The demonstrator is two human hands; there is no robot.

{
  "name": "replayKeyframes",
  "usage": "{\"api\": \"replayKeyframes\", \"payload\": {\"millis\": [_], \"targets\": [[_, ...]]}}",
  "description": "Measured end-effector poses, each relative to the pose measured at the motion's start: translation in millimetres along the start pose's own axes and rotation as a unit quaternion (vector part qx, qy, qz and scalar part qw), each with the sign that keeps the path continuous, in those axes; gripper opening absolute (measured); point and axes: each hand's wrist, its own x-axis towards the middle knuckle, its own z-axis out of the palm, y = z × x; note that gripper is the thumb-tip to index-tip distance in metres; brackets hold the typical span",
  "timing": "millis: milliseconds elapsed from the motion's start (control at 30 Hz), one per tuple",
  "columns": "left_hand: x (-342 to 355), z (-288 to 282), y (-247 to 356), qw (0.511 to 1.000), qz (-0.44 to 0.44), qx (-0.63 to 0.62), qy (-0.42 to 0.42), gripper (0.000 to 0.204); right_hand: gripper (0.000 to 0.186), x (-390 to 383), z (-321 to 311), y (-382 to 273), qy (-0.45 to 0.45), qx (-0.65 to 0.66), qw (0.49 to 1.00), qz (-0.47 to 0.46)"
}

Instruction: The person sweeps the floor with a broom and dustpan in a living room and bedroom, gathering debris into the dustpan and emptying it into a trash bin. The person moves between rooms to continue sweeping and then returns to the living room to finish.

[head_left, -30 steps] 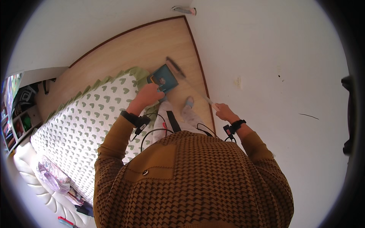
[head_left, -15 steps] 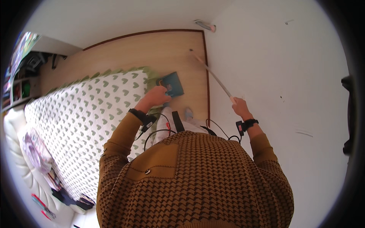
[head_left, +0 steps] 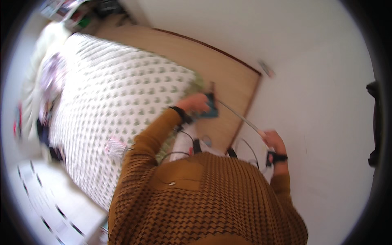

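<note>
My left hand (head_left: 199,103) is closed at the near left side of a teal dustpan (head_left: 211,111), its grip on the handle mostly hidden by the fingers. At the right, my right hand (head_left: 275,141) is wrapped round the upper end of a long thin broom (head_left: 241,117). The pale stick slants away to the left and reaches the dustpan, where a blurred brownish part (head_left: 212,90) shows beside the pan. I cannot make out that end clearly. Both wrists wear black straps with small devices and cables.
A bed (head_left: 122,81) with a white, green-heart cover fills the left. Pale wood floor (head_left: 232,83) lies between it and the white wall (head_left: 318,106), edged by a dark red skirting (head_left: 249,98). Clothes (head_left: 53,75) lie by the cream headboard. A striped cloth (head_left: 116,148) rests on the bed.
My view has turned, so bed and wall appear rotated. The broom's far end has come from the floor near the corner to beside the dustpan. Both hands keep their hold.
</note>
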Motion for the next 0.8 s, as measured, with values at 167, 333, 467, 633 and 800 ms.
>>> {"api": "replayKeyframes", "payload": {"millis": [167,333,467,633,800], "targets": [[-80,83,20,0.984,-0.03,-0.037,0.172,0.044,0.008,27,-18,8,0.053,0.133,0.985,0.096],[-183,134,26,0.967,-0.072,-0.093,0.228,0.04,0.014,82,22,-5,0.155,-0.044,0.986,0.046],[-268,184,17,0.93,-0.052,-0.134,0.337,0.035,0.026,103,72,-15,0.17,-0.135,0.976,-0.011],[-382,247,24,0.866,-0.169,-0.377,0.283,0.027,0.034,102,128,-35,0.071,-0.125,0.99,0.017],[-506,330,29,0.82,-0.218,-0.44,0.295,0.027,0.032,83,213,-62,0.063,-0.299,0.946,-0.106]]}}
